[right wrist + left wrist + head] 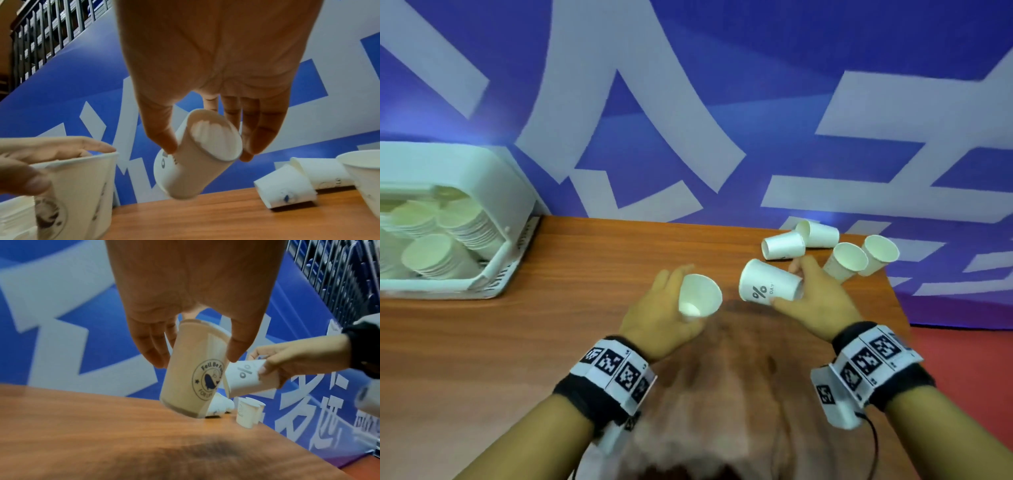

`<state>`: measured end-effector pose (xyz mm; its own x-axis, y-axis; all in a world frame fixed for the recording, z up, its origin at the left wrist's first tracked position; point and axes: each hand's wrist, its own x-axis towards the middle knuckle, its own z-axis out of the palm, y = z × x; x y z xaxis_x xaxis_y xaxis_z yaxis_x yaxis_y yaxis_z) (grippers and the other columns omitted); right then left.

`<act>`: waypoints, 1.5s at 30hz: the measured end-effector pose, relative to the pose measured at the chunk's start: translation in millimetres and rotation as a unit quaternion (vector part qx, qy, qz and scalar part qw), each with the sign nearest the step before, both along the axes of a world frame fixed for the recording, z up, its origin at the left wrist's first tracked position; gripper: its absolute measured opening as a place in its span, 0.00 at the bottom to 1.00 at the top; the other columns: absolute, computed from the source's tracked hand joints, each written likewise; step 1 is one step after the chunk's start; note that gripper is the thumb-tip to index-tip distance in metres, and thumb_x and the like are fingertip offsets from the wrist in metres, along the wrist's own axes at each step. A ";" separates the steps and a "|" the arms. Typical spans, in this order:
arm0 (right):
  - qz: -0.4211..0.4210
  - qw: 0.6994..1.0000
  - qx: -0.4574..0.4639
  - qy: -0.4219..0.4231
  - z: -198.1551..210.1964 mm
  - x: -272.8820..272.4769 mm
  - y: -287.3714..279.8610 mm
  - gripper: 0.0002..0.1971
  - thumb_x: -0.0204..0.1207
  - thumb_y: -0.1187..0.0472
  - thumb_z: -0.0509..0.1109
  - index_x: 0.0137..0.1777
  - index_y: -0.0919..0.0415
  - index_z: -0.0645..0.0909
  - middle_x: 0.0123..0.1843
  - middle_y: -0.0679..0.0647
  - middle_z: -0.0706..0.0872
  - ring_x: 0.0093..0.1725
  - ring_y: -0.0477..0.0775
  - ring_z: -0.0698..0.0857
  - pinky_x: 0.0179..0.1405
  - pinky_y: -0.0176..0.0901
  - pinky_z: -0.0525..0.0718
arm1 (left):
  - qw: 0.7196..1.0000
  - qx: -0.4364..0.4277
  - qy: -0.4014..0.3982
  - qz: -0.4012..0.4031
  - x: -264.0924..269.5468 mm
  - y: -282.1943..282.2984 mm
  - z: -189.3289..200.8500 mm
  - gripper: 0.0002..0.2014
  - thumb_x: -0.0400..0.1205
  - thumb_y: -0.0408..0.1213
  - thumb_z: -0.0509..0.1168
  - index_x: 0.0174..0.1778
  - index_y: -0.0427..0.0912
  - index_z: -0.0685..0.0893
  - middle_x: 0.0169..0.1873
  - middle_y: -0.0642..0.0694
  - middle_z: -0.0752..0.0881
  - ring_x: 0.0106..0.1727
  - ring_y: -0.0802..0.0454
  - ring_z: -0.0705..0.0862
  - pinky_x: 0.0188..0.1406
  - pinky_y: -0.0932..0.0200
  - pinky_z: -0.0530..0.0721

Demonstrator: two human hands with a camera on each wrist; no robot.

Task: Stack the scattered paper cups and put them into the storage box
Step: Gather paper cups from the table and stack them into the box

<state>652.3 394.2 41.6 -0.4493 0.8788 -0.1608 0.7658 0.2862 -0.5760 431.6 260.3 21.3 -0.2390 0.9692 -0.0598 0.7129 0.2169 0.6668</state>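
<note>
Meanwhile the left hand (661, 318) holds a paper cup (699, 298) above the worktop (482, 342), fingers (152, 344) curled round its wall. Beside it the right hand (815, 305) pinches a percent-sign cup (768, 286) near its base. Four loose cups (825, 250) sit at the far right corner. At far left, the storage box (493, 192) holds stacked cups.
</note>
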 end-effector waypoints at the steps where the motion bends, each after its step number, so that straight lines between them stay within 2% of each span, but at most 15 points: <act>1: -0.004 1.000 -0.006 0.003 6.4 -15.9 -17.8 0.33 0.62 0.54 0.79 0.65 0.52 0.66 0.57 0.53 0.79 0.55 0.56 0.81 0.48 0.48 0.77 | 1.000 0.006 0.003 0.002 -19.1 -13.4 7.1 0.40 0.70 0.51 0.73 0.76 0.55 0.61 0.66 0.54 0.69 0.63 0.51 0.78 0.58 0.49 0.80; 3: -0.001 1.000 -0.018 0.002 16.7 -49.4 -50.7 0.47 0.62 0.55 0.78 0.78 0.46 0.54 0.68 0.57 0.73 0.64 0.59 0.77 0.60 0.50 0.76 | 1.000 0.008 0.009 0.006 -56.2 -36.6 20.3 0.39 0.70 0.51 0.74 0.74 0.54 0.63 0.65 0.53 0.68 0.60 0.49 0.79 0.56 0.51 0.80; 5: 0.010 1.000 -0.024 -0.012 24.6 -84.2 -80.7 0.54 0.63 0.55 0.77 0.80 0.38 0.42 0.70 0.61 0.70 0.65 0.62 0.76 0.59 0.48 0.74 | 1.000 0.013 0.008 0.016 -89.7 -57.4 28.1 0.36 0.69 0.51 0.74 0.71 0.55 0.65 0.62 0.53 0.67 0.56 0.48 0.80 0.54 0.52 0.80; 10: 0.016 1.000 -0.020 -0.016 40.9 -148.0 -129.9 0.51 0.69 0.48 0.73 0.75 0.24 0.35 0.58 0.57 0.72 0.56 0.61 0.78 0.53 0.46 0.73 | 0.999 0.039 0.014 0.035 -150.6 -96.4 44.5 0.34 0.68 0.56 0.74 0.65 0.55 0.67 0.56 0.54 0.69 0.52 0.50 0.79 0.50 0.50 0.81; 13: 0.034 0.999 -0.020 -0.032 45.7 -171.1 -142.3 0.48 0.68 0.48 0.73 0.77 0.27 0.41 0.60 0.56 0.73 0.57 0.57 0.78 0.55 0.44 0.74 | 0.998 0.047 0.004 0.041 -174.3 -108.7 49.1 0.33 0.67 0.56 0.74 0.65 0.53 0.68 0.55 0.53 0.71 0.54 0.51 0.77 0.53 0.50 0.80; 15: 0.039 0.999 -0.008 -0.003 46.8 -184.6 -145.7 0.45 0.65 0.50 0.75 0.76 0.35 0.49 0.62 0.55 0.76 0.56 0.55 0.79 0.53 0.45 0.78 | 0.998 0.038 -0.005 0.044 -183.5 -114.8 48.2 0.34 0.67 0.56 0.74 0.65 0.52 0.68 0.56 0.53 0.71 0.55 0.51 0.77 0.54 0.51 0.79; 17: 0.053 0.998 0.004 0.015 46.7 -199.4 -147.5 0.41 0.64 0.50 0.76 0.69 0.42 0.53 0.59 0.52 0.79 0.51 0.54 0.82 0.48 0.50 0.82 | 0.998 0.025 -0.007 0.055 -190.9 -121.2 44.6 0.34 0.68 0.55 0.74 0.66 0.52 0.67 0.57 0.54 0.70 0.57 0.50 0.77 0.55 0.52 0.78; 20: 0.101 0.994 0.023 -0.021 44.1 -226.9 -147.2 0.33 0.63 0.44 0.75 0.60 0.43 0.55 0.54 0.47 0.81 0.47 0.54 0.84 0.43 0.55 0.85 | 0.997 0.001 -0.002 0.075 -208.5 -133.7 42.2 0.37 0.69 0.54 0.73 0.71 0.53 0.64 0.60 0.53 0.69 0.62 0.50 0.76 0.57 0.56 0.75; 23: 0.153 0.986 0.045 -0.050 40.8 -262.7 -144.7 0.23 0.72 0.43 0.69 0.57 0.45 0.59 0.53 0.47 0.82 0.48 0.53 0.83 0.41 0.52 0.84 | 0.994 -0.006 0.023 0.108 -243.1 -144.2 46.6 0.37 0.71 0.54 0.72 0.74 0.53 0.64 0.65 0.49 0.69 0.65 0.49 0.75 0.60 0.56 0.75; 25: 0.177 0.981 0.056 -0.058 41.0 -284.6 -149.7 0.12 0.79 0.46 0.62 0.55 0.48 0.64 0.53 0.48 0.82 0.48 0.53 0.82 0.41 0.50 0.82 | 0.990 -0.004 0.043 0.131 -267.9 -153.1 50.0 0.36 0.71 0.54 0.72 0.73 0.52 0.66 0.64 0.48 0.70 0.63 0.46 0.77 0.58 0.54 0.75; 28: 0.195 0.977 0.066 -0.061 43.0 -310.4 -159.9 0.05 0.83 0.51 0.57 0.55 0.49 0.67 0.53 0.47 0.81 0.46 0.52 0.80 0.38 0.48 0.78 | 0.986 0.008 0.047 0.162 -304.4 -167.0 53.2 0.36 0.71 0.51 0.73 0.74 0.51 0.67 0.66 0.46 0.70 0.64 0.46 0.76 0.60 0.53 0.75; 33: 0.187 0.973 0.110 -0.077 49.4 -355.5 -165.8 0.11 0.81 0.52 0.61 0.60 0.46 0.78 0.56 0.45 0.74 0.55 0.47 0.76 0.49 0.45 0.80 | 0.979 0.040 0.117 0.159 -374.7 -166.7 50.3 0.37 0.69 0.52 0.75 0.73 0.49 0.69 0.65 0.44 0.73 0.65 0.41 0.74 0.62 0.47 0.76; 37: 0.167 0.973 0.138 -0.077 47.1 -400.6 -181.7 0.09 0.78 0.52 0.65 0.54 0.48 0.84 0.54 0.46 0.68 0.57 0.49 0.72 0.50 0.46 0.80 | 0.981 0.036 0.148 0.123 -418.6 -164.7 48.0 0.37 0.70 0.53 0.74 0.73 0.50 0.68 0.66 0.46 0.74 0.66 0.44 0.74 0.60 0.50 0.76; 40: 0.143 0.975 0.164 -0.046 44.0 -431.0 -192.6 0.08 0.76 0.54 0.68 0.52 0.48 0.86 0.55 0.46 0.70 0.57 0.49 0.72 0.48 0.48 0.80 | 0.981 0.022 0.172 0.086 -442.9 -159.8 42.3 0.38 0.71 0.54 0.73 0.75 0.50 0.67 0.68 0.48 0.73 0.67 0.46 0.75 0.60 0.53 0.75; 45: 0.089 0.970 0.226 0.021 39.1 -451.9 -200.5 0.06 0.71 0.57 0.75 0.46 0.48 0.88 0.48 0.46 0.69 0.49 0.50 0.74 0.35 0.45 0.79 | 0.989 0.014 0.147 0.013 -459.7 -152.7 27.5 0.38 0.73 0.55 0.70 0.77 0.48 0.65 0.69 0.48 0.72 0.68 0.45 0.73 0.64 0.50 0.75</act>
